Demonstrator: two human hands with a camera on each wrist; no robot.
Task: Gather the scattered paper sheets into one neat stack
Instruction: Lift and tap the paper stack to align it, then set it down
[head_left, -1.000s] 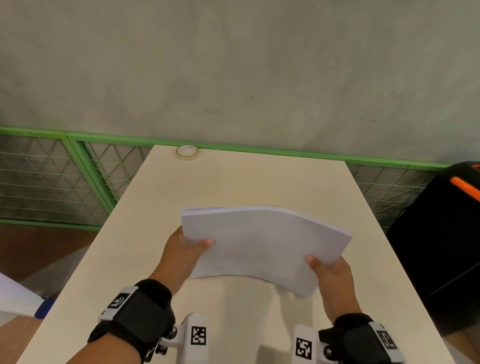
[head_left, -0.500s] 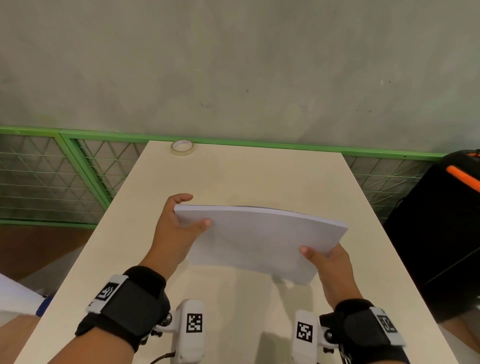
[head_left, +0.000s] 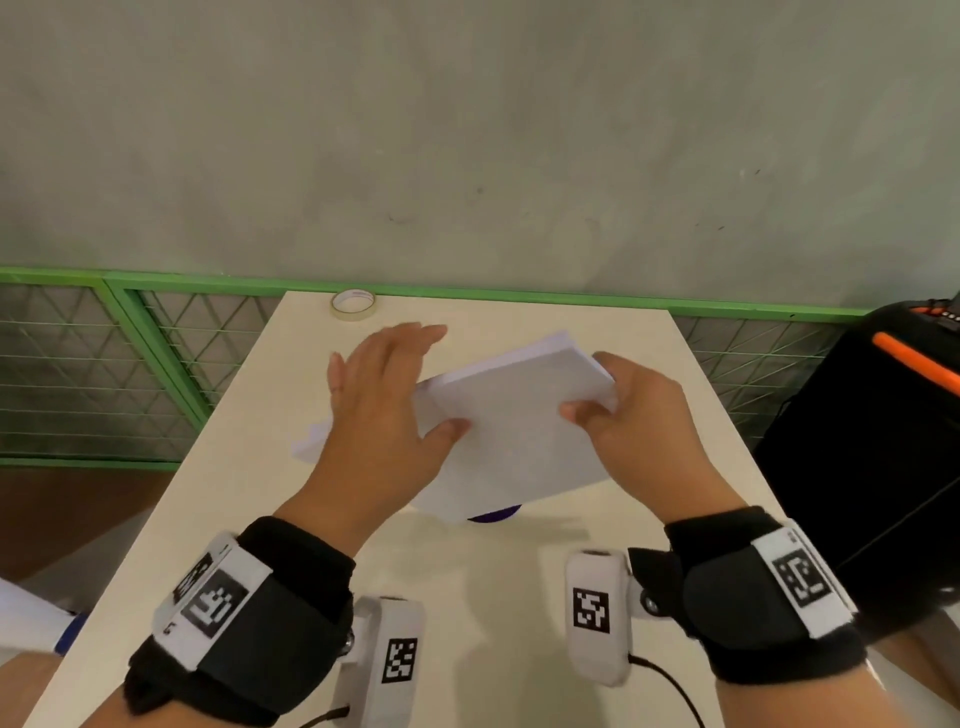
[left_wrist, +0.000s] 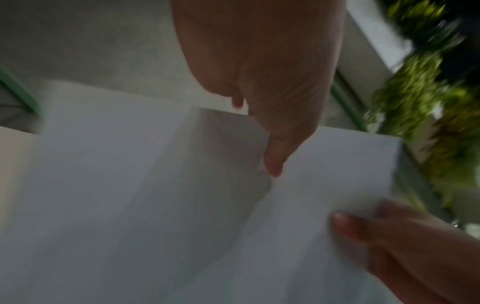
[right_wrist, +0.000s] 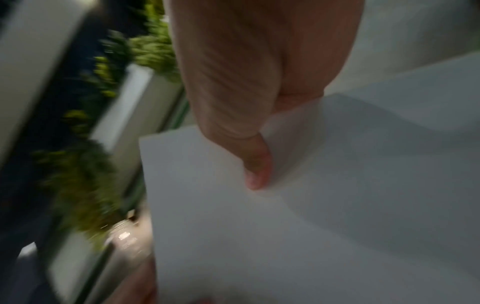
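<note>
The stack of white paper sheets (head_left: 519, 441) is tilted over the middle of the beige table (head_left: 467, 597). Its left corner pokes out past my left hand. My right hand (head_left: 618, 410) grips the stack's right edge, thumb on the top face and fingers curled behind it. My left hand (head_left: 384, 405) lies over the left part of the stack with straight, spread fingers, its thumb pressing on the top sheet. The left wrist view shows that thumb (left_wrist: 275, 160) on the paper (left_wrist: 130, 205). In the right wrist view the right thumb (right_wrist: 255, 170) presses the sheets (right_wrist: 311, 226).
A roll of tape (head_left: 353, 305) sits at the table's far left edge. A small purple thing (head_left: 493, 515) peeks out under the stack's near edge. A black case with an orange strip (head_left: 883, 441) stands right of the table, and green mesh fencing (head_left: 130, 364) stands to the left.
The stack, held wide between both hands before, has turned and moved farther from me. My left hand has let go of its edge and now lies flat on it.
</note>
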